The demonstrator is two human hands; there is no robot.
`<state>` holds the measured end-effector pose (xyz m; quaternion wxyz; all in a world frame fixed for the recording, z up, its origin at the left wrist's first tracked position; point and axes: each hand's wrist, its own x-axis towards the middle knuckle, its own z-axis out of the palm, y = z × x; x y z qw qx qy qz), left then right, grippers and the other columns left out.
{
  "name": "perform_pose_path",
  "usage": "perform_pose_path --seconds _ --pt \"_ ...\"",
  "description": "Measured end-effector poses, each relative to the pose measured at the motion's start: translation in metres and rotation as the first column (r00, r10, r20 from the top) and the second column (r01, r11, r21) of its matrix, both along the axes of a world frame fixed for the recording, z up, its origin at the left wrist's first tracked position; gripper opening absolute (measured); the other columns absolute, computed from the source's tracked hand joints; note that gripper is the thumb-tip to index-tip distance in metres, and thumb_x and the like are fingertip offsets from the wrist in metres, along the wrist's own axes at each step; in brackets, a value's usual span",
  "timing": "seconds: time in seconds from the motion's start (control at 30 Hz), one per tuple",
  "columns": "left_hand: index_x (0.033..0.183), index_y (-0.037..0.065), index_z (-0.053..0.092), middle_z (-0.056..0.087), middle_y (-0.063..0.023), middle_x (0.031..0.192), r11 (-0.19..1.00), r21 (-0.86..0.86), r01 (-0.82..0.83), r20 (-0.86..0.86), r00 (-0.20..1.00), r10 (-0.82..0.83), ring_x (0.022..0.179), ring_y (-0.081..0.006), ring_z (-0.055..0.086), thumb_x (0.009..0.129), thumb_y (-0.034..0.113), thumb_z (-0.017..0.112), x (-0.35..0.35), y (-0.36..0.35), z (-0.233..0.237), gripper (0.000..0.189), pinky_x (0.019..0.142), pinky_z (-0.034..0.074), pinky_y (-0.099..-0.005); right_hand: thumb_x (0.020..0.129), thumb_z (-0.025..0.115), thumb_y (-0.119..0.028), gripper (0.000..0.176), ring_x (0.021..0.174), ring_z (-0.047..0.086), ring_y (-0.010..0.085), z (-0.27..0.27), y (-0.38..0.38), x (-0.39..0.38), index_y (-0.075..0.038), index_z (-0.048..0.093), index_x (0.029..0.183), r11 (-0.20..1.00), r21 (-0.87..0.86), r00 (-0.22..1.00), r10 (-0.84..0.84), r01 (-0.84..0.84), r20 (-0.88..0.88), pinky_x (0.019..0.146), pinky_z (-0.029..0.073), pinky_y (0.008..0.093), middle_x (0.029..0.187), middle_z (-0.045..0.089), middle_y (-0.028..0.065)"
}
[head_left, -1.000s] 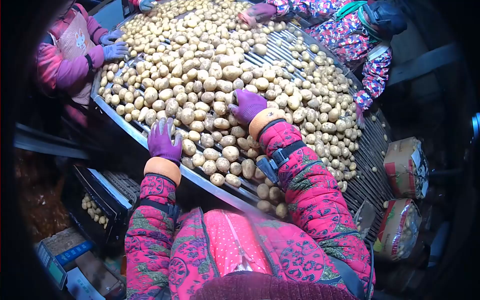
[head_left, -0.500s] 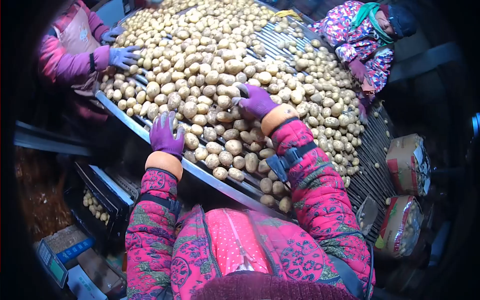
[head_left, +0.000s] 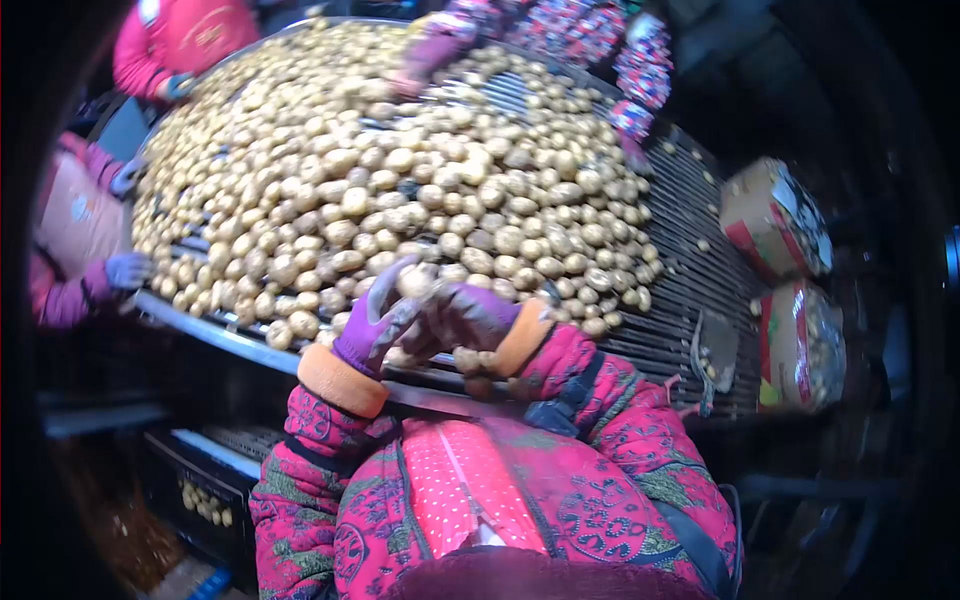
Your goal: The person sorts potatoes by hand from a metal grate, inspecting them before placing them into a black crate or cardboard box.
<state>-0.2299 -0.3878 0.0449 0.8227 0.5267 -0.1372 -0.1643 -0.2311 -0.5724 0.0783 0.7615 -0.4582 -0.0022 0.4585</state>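
Note:
Many potatoes [head_left: 400, 190] cover a slatted metal sorting table [head_left: 230, 338]. Both my hands wear purple gloves and are close together over its near edge. My left hand [head_left: 378, 318] is upright, its thumb and fingers apart, beside a pale potato [head_left: 415, 281]. My right hand [head_left: 465, 322] is bent inward, with its fingers curled next to that potato; blur hides what they hold, if anything. A few potatoes [head_left: 475, 362] lie just below my right hand.
Co-workers stand at the left [head_left: 80, 225], upper left [head_left: 200, 35] and top [head_left: 570, 30]. Two boxes [head_left: 755, 215] of potatoes and a scoop [head_left: 715, 350] are at the right. A black crate [head_left: 205, 485] with potatoes is lower left.
My hands have come together near the table's edge; my right hand has drawn back from the pile. The view has shifted, and another co-worker shows at the upper left.

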Motion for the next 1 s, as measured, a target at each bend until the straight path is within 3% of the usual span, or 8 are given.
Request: perform_pose_path --seconds 0.2,0.3,0.37,0.43,0.5,0.57,0.73,1.0 --pt "0.142 0.002 0.039 0.06 -0.0201 0.121 0.98 0.145 -0.138 -0.044 0.988 0.146 0.104 -0.0277 0.064 0.082 0.024 0.072 -0.007 0.001 -0.02 0.072 0.092 0.054 -0.0378 0.092 0.059 -0.023 0.028 0.084 0.067 0.0193 -0.007 -0.03 -0.034 -0.006 0.062 0.114 0.924 -0.357 0.704 0.161 0.14 0.692 0.077 0.053 0.0328 0.09 0.068 0.0114" --pt "0.14 0.002 0.041 0.06 -0.0187 0.118 0.923 0.232 -0.306 -0.106 0.936 0.337 0.096 -0.0262 0.066 0.08 0.019 0.072 -0.032 0.051 0.007 0.069 0.088 0.056 -0.036 0.09 0.062 -0.017 0.035 0.087 0.063 0.015 -0.019 -0.065 -0.041 -0.006 0.059 0.123 0.83 -0.519 0.695 0.251 0.204 0.674 0.076 0.05 0.027 0.101 0.064 0.0057" --pt "0.136 0.002 0.046 0.062 -0.0136 0.112 0.874 0.261 -0.41 -0.15 0.877 0.457 0.099 -0.0231 0.064 0.081 0.015 0.072 -0.062 0.115 -0.012 0.063 0.085 0.057 -0.035 0.092 0.055 -0.014 0.04 0.093 0.062 0.0119 -0.034 -0.123 -0.052 -0.004 0.051 0.131 0.905 -0.228 0.755 -0.139 0.36 0.641 0.079 0.05 0.0243 0.11 0.063 0.0065" --pt "0.133 0.004 0.05 0.063 -0.0129 0.109 0.868 0.371 -0.33 -0.24 0.869 0.433 0.094 -0.0223 0.064 0.082 0.018 0.072 -0.114 0.19 -0.031 0.058 0.081 0.056 -0.0338 0.096 0.049 -0.008 0.037 0.101 0.062 0.0142 -0.001 -0.175 -0.057 -0.001 0.049 0.132 0.706 -0.478 0.777 -0.163 0.523 0.609 0.086 0.05 0.0263 0.118 0.063 0.0112" --pt "0.127 0.006 0.054 0.063 -0.0111 0.107 0.679 0.651 -0.338 -0.111 0.844 0.526 0.089 -0.0218 0.063 0.079 0.018 0.075 -0.185 0.248 -0.088 0.054 0.076 0.056 -0.0333 0.091 0.058 -0.01 0.035 0.101 0.063 0.0192 -0.044 -0.238 -0.065 -0.001 0.057 0.125 0.333 -0.406 0.435 -0.014 0.851 0.901 0.091 0.05 0.0333 0.112 0.066 0.0136" --pt "0.123 0.009 0.058 0.064 -0.0083 0.1 0.385 0.895 -0.224 -0.025 0.837 0.547 0.086 -0.0196 0.063 0.074 0.014 0.079 -0.313 0.364 -0.258 0.053 0.073 0.055 -0.0338 0.089 0.063 -0.015 0.038 0.1 0.063 0.0212 -0.064 -0.285 -0.078 -0.001 0.058 0.124 0.107 -0.445 0.455 -0.102 0.889 0.885 0.089 0.051 0.0331 0.113 0.065 0.0151" --pt "0.119 0.01 0.059 0.064 -0.0072 0.094 0.498 0.851 0.169 -0.515 0.457 0.725 0.084 -0.0193 0.063 0.071 0.005 0.078 -0.394 0.251 -0.242 0.052 0.07 0.053 -0.0355 0.087 0.065 -0.018 0.041 0.093 0.064 0.0241 -0.091 -0.304 -0.076 -0.001 0.058 0.125 0.017 -0.548 0.546 0.06 0.836 0.836 0.084 0.052 0.0342 0.106 0.065 0.0149" --pt "0.134 0.006 0.048 0.054 -0.0153 0.124 0.389 0.898 0.203 -0.426 0.617 0.662 0.11 -0.0231 0.055 0.079 0.005 0.07 -0.406 0.248 -0.305 0.06 0.092 0.046 -0.0361 0.079 0.072 -0.028 0.058 0.094 0.066 0.0291 -0.053 -0.281 -0.039 -0.013 0.054 0.132 -0.076 -0.771 0.751 0.308 0.632 0.584 0.084 0.052 0.0396 0.107 0.068 0.0153"
